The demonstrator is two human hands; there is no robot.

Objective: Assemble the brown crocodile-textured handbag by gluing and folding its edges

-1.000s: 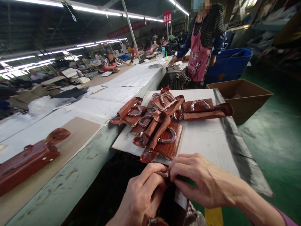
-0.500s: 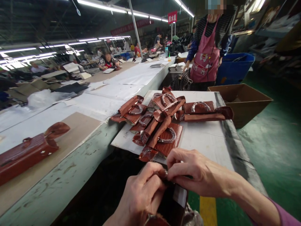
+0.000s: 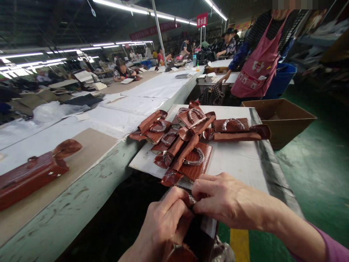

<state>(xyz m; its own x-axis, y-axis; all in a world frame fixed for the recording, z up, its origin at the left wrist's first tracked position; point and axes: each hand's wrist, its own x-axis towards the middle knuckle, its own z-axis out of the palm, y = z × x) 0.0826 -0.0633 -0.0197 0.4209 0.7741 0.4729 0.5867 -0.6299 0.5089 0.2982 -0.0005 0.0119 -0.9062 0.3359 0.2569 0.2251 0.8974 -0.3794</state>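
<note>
My left hand [image 3: 165, 220] is closed low in the middle of the view, its thumb and fingers pinching the rim of a handbag [image 3: 198, 242]. Right beside it, my right hand [image 3: 229, 203] pinches the same rim, the fingertips of both hands almost meeting. The bag's dark inside shows below them, with a pale patch near its right edge. Brown leather-like material and a clear-wrapped part show at the bottom of the view. What lies between the fingertips is mostly hidden. Just beyond my hands, brown crocodile-patterned handbag pieces [image 3: 197, 160] with plastic-wrapped handles lie piled on a white board [image 3: 231, 163].
A long paper-covered table [image 3: 147, 98] runs along the left, bearing a brown bag body [image 3: 35, 174]. To the right stand a cardboard box [image 3: 280, 112] and a blue bin [image 3: 283, 80]. A co-worker in a pink apron [image 3: 256, 69] leans near the board's far end.
My right fingers have closed in tighter on the rim, and more patterned material shows between my hands. The co-worker in the apron has shifted right and leans over.
</note>
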